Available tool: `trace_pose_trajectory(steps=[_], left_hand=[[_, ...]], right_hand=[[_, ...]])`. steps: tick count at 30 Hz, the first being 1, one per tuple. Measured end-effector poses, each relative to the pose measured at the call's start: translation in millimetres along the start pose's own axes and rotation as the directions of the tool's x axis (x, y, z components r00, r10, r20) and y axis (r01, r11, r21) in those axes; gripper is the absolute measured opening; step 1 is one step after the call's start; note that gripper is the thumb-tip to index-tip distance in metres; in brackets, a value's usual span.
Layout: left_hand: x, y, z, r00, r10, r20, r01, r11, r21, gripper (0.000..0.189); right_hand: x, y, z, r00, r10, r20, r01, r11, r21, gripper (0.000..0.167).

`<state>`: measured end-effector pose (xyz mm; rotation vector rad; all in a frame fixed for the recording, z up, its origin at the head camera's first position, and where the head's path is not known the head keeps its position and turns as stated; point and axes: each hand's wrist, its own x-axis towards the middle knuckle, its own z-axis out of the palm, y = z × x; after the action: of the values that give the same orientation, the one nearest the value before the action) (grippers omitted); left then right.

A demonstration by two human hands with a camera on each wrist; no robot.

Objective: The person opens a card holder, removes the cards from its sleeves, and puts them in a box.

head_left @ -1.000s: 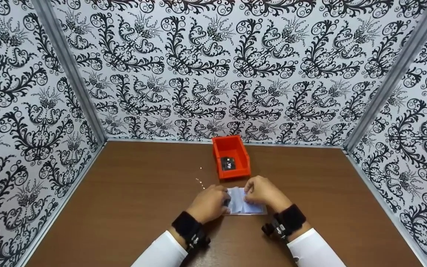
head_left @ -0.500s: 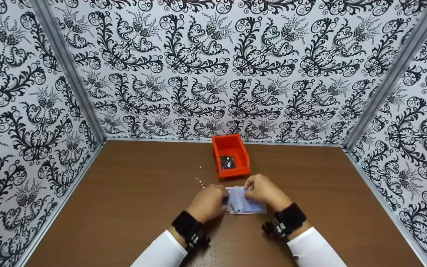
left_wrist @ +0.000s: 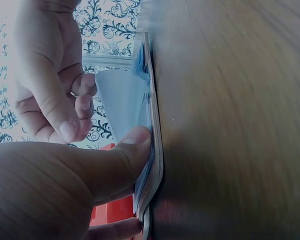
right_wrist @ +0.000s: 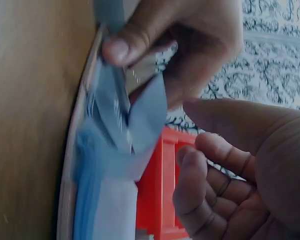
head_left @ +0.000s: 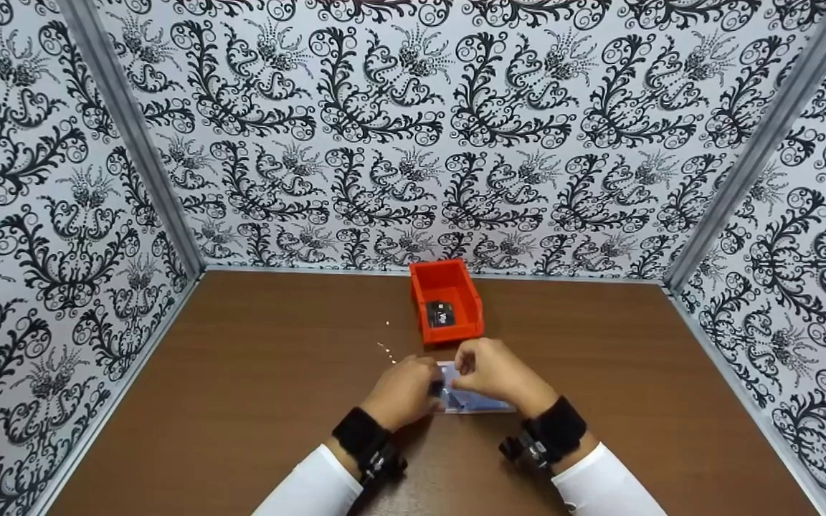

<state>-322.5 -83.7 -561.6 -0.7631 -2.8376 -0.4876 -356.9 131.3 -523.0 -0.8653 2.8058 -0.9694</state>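
A card holder booklet (head_left: pixel 485 404) with clear, bluish plastic sleeves lies spread on the wooden table. My left hand (head_left: pixel 402 390) grips its left part; in the left wrist view the thumb presses on the stacked sleeves. One clear sleeve (left_wrist: pixel 121 102) stands up and bends away from the stack. My right hand (head_left: pixel 500 371) hovers over the booklet with loosely curled fingers. In the right wrist view its thumb and fingertips are apart, and the raised sleeve (right_wrist: pixel 151 112) is beside them, not between them. Dark items near the left fingers are partly hidden.
Behind the booklet stands a red plastic bin (head_left: pixel 454 335) with a black card (head_left: pixel 440 315) inside. Small pale bits (head_left: pixel 387 351) lie on the table (head_left: pixel 277 358) to the left. Patterned walls enclose the back and sides.
My right hand has moved left over the booklet and let go of a sleeve, which has turned leftward. The left hand has stayed in place.
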Motion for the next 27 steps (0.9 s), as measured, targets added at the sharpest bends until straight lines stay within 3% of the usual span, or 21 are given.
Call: trace_pose_trajectory(steps=[7, 16, 21, 27], left_hand=[[-0.2, -1.0, 0.3, 1.0, 0.009, 0.001, -0.009, 1.0, -0.003, 0.031], [-0.3, -1.5, -2.6, 0.998, 0.061, 0.006, -0.061, 0.998, 0.005, 0.026], [0.1, -1.6, -2.5, 0.999, 0.037, 0.005, -0.037, 0.999, -0.004, 0.029], [-1.2, -1.9, -1.4, 1.0, -0.025, 0.013, 0.025, 0.999, -0.029, 0.034]], right_hand=[[-0.8, -3, 12, 1.0, 0.022, 0.02, -0.021, 0.999, -0.047, 0.028], [0.1, 0, 17, 0.997, -0.081, 0.005, 0.081, 0.987, -0.136, 0.023], [-0.8, 2, 14, 1.0, -0.023, 0.014, 0.025, 0.99, -0.136, 0.026], [-3.5, 1, 8, 0.995, 0.091, -0.038, -0.096, 0.982, -0.16, 0.028]])
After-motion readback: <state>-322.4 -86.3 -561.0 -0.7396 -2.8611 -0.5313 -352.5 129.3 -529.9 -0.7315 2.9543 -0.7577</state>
